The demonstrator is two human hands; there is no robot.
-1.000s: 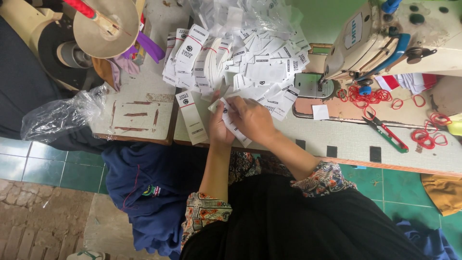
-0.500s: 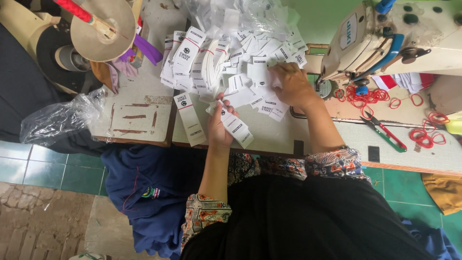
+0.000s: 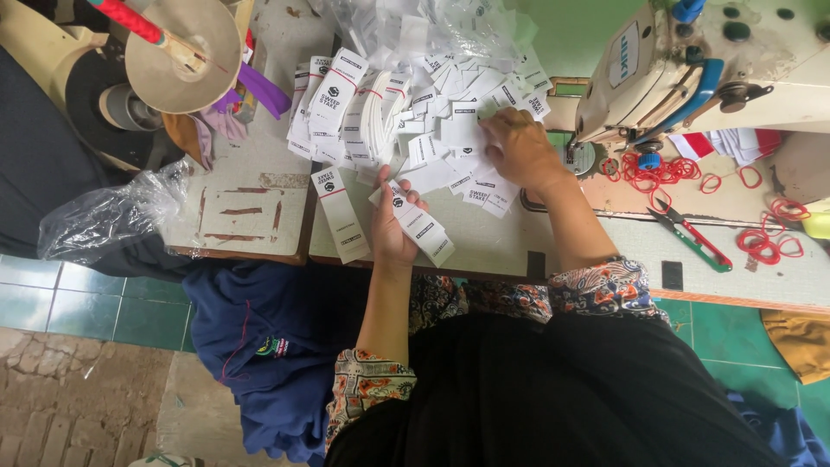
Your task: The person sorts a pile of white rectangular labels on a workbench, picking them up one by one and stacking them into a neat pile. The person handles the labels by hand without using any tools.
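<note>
My left hand (image 3: 393,227) holds a small stack of white printed labels (image 3: 421,227) near the front edge of the work table (image 3: 484,246). Farther back, my right hand (image 3: 519,149) rests palm down on a loose heap of the same white labels (image 3: 432,130), fingers spread over them. Banded bundles of labels (image 3: 333,95) lie at the heap's left side, and one long bundle (image 3: 340,214) lies just left of my left hand.
A sewing machine (image 3: 692,60) stands at the right with red rubber bands (image 3: 657,171) and thread snips (image 3: 687,233) beside it. A large thread cone (image 3: 181,52) and a clear plastic bag (image 3: 104,216) sit at left. Blue cloth (image 3: 268,337) hangs below the table.
My right hand has moved from beside my left hand up and right into the label heap. My left hand keeps its stack in about the same place.
</note>
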